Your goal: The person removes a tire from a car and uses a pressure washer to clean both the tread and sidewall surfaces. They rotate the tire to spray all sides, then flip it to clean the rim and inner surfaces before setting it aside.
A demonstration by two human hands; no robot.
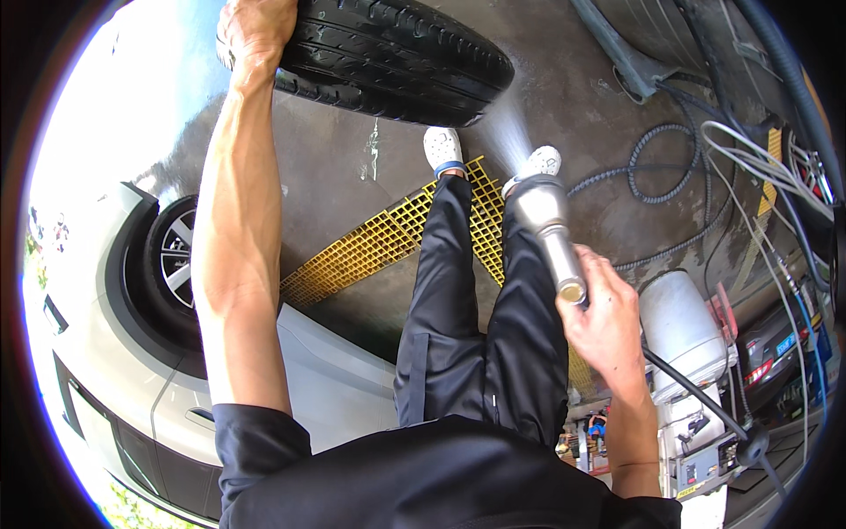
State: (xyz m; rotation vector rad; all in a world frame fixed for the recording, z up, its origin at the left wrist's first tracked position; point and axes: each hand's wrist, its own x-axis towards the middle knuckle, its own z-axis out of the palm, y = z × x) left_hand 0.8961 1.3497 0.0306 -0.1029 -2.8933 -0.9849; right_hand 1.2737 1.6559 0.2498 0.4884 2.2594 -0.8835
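Observation:
My left hand (pixel 254 30) grips the left edge of a wet black rubber tyre (pixel 390 56), near the top of the view. The tyre's tread faces me, and its far side is cut off by the picture's rim. In my right hand (pixel 603 317) is a metal spray gun (pixel 555 231) with a wide, flared front end, blurred by motion. A white jet of spray (pixel 509 135) runs between the gun and the tyre's lower right edge. How my right fingers wrap the handle is partly hidden.
Yellow floor grating (pixel 370 244) crosses under my legs. A white car (pixel 132 377) stands at left. Ribbed hose (pixel 634 162) loops over the wet concrete floor (pixel 324 152) at right, near a grey cylindrical tank (pixel 681 317), hanging cables (pixel 760 152) and a dark car (pixel 770 350).

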